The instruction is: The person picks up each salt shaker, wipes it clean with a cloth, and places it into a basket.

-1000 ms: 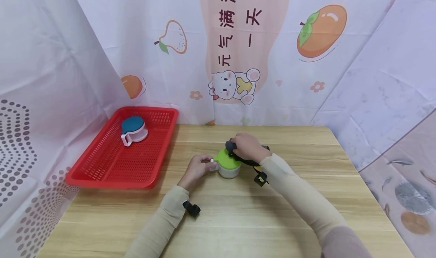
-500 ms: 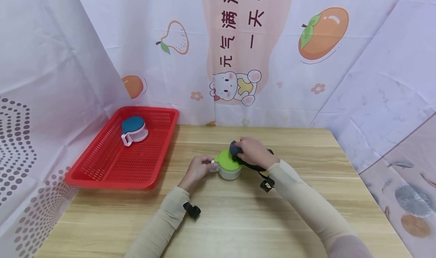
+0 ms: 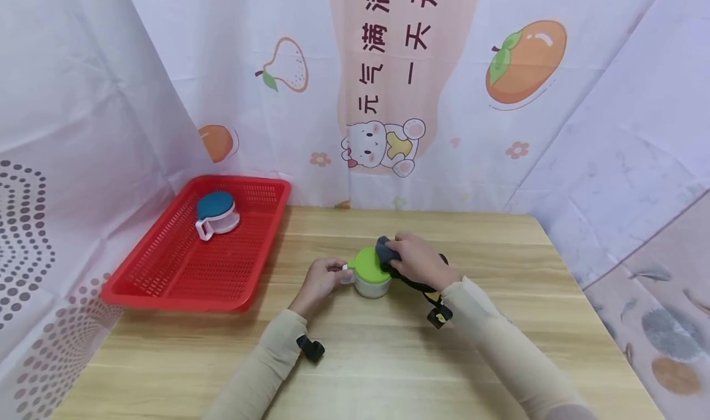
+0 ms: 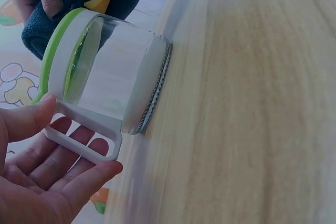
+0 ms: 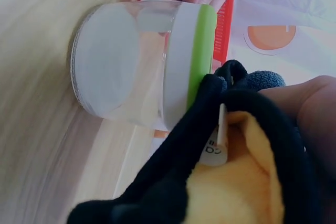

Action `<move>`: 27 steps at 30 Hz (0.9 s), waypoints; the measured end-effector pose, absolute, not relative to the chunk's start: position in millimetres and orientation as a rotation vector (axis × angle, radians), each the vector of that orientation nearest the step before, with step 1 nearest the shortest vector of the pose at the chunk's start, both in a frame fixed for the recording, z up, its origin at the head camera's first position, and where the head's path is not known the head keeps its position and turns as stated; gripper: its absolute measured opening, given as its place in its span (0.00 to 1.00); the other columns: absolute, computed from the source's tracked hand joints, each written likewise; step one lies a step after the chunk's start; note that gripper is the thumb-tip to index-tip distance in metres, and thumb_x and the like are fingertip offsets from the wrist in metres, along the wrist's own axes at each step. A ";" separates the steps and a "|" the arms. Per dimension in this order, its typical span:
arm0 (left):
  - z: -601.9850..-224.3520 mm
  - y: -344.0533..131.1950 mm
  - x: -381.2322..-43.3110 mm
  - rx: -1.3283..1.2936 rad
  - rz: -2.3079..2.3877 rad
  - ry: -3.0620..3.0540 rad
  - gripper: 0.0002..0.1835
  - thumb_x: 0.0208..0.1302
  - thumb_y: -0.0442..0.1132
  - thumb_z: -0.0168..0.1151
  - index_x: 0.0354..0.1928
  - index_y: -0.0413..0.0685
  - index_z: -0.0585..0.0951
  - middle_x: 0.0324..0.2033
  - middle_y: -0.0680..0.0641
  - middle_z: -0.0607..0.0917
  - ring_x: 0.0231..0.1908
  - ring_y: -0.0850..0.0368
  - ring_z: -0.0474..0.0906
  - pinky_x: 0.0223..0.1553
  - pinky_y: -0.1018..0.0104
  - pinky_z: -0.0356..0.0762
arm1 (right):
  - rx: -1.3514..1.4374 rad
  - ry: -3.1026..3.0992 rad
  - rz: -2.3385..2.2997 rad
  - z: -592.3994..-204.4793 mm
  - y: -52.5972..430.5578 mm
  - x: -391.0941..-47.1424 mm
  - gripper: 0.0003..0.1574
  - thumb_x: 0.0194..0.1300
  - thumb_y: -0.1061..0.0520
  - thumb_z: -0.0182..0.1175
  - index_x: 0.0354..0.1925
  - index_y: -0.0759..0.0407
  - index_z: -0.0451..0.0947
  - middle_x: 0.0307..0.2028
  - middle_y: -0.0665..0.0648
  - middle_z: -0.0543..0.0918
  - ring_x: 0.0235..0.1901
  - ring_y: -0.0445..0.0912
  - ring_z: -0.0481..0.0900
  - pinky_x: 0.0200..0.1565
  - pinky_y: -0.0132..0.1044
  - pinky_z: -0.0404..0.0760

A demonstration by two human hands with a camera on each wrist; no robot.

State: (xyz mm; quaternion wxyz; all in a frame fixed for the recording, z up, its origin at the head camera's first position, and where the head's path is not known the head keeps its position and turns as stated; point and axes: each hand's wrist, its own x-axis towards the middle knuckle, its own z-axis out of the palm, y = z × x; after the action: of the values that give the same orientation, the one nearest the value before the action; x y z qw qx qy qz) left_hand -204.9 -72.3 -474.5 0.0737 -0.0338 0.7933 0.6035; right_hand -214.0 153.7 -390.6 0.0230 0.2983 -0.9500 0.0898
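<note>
A clear jar with a green lid (image 3: pixel 368 264) and a white handle (image 4: pixel 84 132) stands upright on the wooden table. My left hand (image 3: pixel 323 279) holds that handle, thumb near the lid's edge and fingers about the grip. In my right hand (image 3: pixel 416 259) is a bunched dark cloth (image 5: pixel 157 174) with a yellow side and a white tag. The cloth touches the right side of the green lid. Part of the cloth hangs down beside the jar, as the right wrist view shows.
To the left sits a red plastic basket (image 3: pixel 188 303) holding a similar jar with a blue lid (image 3: pixel 215 205). A printed curtain (image 3: pixel 310 118) hangs along the table's back edge. Bare wooden table (image 3: pixel 377 370) lies in front of the hands.
My right hand, with the cloth, has shifted slightly right and toward me across the lid. My left hand stays on the handle.
</note>
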 end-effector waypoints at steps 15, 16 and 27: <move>-480.4 -75.3 -192.8 -0.080 1.737 2.424 0.11 0.56 0.34 0.68 0.41 0.37 0.85 0.35 0.44 0.87 0.33 0.60 0.78 0.35 0.69 0.77 | 0.912 -2.914 0.285 -404.9 152.9 -194.2 0.19 0.60 0.58 0.68 0.50 0.59 0.82 0.37 0.56 0.80 0.37 0.47 0.77 0.40 0.42 0.81; -479.7 -74.8 -192.9 -0.083 1.742 2.421 0.11 0.56 0.34 0.68 0.41 0.37 0.85 0.34 0.44 0.87 0.33 0.60 0.78 0.34 0.68 0.77 | 0.914 -2.909 0.286 -404.5 152.9 -194.2 0.19 0.60 0.58 0.68 0.51 0.59 0.82 0.38 0.56 0.80 0.38 0.48 0.77 0.41 0.42 0.81; -470.4 -72.2 -201.6 -0.112 1.768 2.388 0.12 0.56 0.35 0.68 0.42 0.38 0.85 0.36 0.44 0.87 0.34 0.59 0.79 0.38 0.66 0.79 | 0.992 -2.861 0.182 -393.4 153.8 -199.7 0.17 0.60 0.58 0.68 0.49 0.56 0.83 0.37 0.55 0.79 0.39 0.48 0.78 0.40 0.42 0.81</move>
State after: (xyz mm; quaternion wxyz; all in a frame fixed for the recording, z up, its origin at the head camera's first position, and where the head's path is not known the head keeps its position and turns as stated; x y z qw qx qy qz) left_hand -201.6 -72.2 -470.4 0.0842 -0.0376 0.8003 0.5925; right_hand -199.7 153.8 -393.4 0.0542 0.3265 -0.9417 0.0600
